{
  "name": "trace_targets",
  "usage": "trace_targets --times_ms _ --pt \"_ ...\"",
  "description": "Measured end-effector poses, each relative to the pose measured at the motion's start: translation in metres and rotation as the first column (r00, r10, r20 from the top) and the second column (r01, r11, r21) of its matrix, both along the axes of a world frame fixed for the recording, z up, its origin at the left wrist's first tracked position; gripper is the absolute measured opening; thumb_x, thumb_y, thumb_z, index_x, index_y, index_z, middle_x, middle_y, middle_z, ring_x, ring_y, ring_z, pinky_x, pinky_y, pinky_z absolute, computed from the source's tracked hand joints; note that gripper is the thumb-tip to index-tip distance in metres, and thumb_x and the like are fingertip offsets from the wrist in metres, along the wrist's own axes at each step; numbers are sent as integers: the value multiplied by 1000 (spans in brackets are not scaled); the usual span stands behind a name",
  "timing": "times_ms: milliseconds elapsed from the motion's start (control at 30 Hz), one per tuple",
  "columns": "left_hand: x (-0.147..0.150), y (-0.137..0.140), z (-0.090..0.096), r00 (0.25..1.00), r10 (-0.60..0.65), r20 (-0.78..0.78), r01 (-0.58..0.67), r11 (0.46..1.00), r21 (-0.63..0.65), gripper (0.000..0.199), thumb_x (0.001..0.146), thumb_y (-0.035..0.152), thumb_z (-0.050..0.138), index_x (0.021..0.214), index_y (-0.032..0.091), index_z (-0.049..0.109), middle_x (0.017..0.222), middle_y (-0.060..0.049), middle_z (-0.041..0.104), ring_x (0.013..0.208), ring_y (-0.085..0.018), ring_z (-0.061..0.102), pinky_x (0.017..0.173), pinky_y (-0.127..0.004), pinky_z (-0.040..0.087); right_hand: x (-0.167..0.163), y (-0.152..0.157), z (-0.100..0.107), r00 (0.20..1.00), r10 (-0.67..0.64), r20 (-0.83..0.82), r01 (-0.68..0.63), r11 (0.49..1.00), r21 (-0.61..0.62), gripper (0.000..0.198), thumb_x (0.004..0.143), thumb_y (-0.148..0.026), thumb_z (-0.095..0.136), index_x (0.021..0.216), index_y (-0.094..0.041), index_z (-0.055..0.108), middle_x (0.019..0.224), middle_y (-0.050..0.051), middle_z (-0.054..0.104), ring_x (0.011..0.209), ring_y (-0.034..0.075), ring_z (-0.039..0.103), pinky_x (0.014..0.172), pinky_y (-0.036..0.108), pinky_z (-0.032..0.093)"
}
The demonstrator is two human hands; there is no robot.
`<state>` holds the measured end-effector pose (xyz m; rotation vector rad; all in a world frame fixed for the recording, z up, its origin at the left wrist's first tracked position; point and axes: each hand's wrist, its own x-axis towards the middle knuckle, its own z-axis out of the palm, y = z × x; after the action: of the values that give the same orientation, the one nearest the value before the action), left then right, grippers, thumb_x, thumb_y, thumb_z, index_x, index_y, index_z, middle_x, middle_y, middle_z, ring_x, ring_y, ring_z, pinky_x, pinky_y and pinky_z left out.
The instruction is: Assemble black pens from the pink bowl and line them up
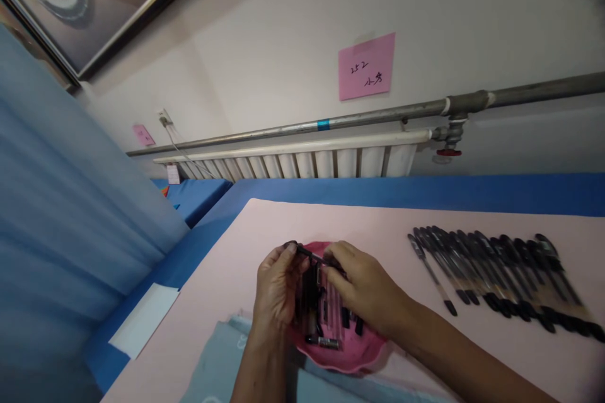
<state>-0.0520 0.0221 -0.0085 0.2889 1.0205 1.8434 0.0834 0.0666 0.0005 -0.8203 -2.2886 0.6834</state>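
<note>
We see the left hand (276, 289) and the right hand (362, 277) bare, each tapering to a wrist, the left forearm (262, 359) and right forearm (449, 343) uncovered to the view's edge. Whether the pale blue, white-marked cloth (215, 359) below is worn, we cannot tell.

Bare pink sheet (218, 255) left of centre and just beyond the pink bowl (352, 357) leaves passage — at lower right the right forearm (437, 330) blocks, and a row of pens (501, 272) lines the right side.
</note>
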Motion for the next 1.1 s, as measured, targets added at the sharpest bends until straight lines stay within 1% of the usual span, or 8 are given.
trace_targets --times_ms 167,333,500,567,667,833,967,1100 --pt "-5 1 -5 1000 24 8 -24 1000 -8 17 56 14 75 67 12 61 64 -1 65 62 -12 63 59 -22 50 1 0 0 1000 27 11 -28 999 33 11 79 -15 48 88 -18 52 85 6 56 80 19 53 70 31 42" --pt "-7 1 -5 1000 20 4 -20 1000 12 16 57 13 74 66 11 62 65 -1 65 63 -13 63 58 -23 51 3 3 1 998 53 38 -56 996 70 11 81 -13 44 79 -18 53 78 5 57 73 17 54 66 29 42" --pt "-8 0 -5 1000 19 11 -19 999 28 16 56 13 74 66 11 62 64 -1 65 62 -12 63 58 -23 51 4 6 -1 993 108 -48 -106 993 51 16 81 -15 48 95 -18 54 87 5 59 82 17 55 72 29 43" --pt "-8 1 -5 1000 20 19 -20 1000 22 16 56 13 74 65 11 61 64 -1 65 61 -12 63 58 -22 50 4 6 -2 996 88 -22 -86 993 75 14 77 -12 50 89 -18 54 85 5 57 79 18 54 69 28 43" --pt "-8 1 -6 1000 11 15 -11 1000 19 16 57 14 74 66 11 61 63 -1 65 61 -12 63 58 -23 50 4 8 -3 997 75 -9 -74 996 47 10 80 -13 45 82 -18 54 79 4 59 74 17 55 67 29 43" --pt "-8 1 -7 1000 10 10 -11 1000 4 17 56 14 74 66 11 60 63 0 65 61 -12 63 59 -23 50 4 12 -3 992 130 -12 -128 989 73 18 81 -17 47 97 -18 54 92 7 61 86 19 56 75 32 43" --pt "-7 1 -7 1000 3 9 -3 1000 -11 17 57 15 74 66 11 60 63 -1 65 62 -12 63 59 -23 50 5 13 -5 996 82 25 -84 992 97 11 80 -15 46 85 -18 56 80 5 60 75 18 56 66 29 43" --pt "-6 1 -6 1000 2 6 -2 1000 -9 17 57 15 74 67 11 61 63 -1 65 61 -12 63 59 -23 50 5 14 -8 990 142 -1 -142 987 72 19 84 -20 43 99 -19 55 94 6 63 86 18 57 75 31 43"
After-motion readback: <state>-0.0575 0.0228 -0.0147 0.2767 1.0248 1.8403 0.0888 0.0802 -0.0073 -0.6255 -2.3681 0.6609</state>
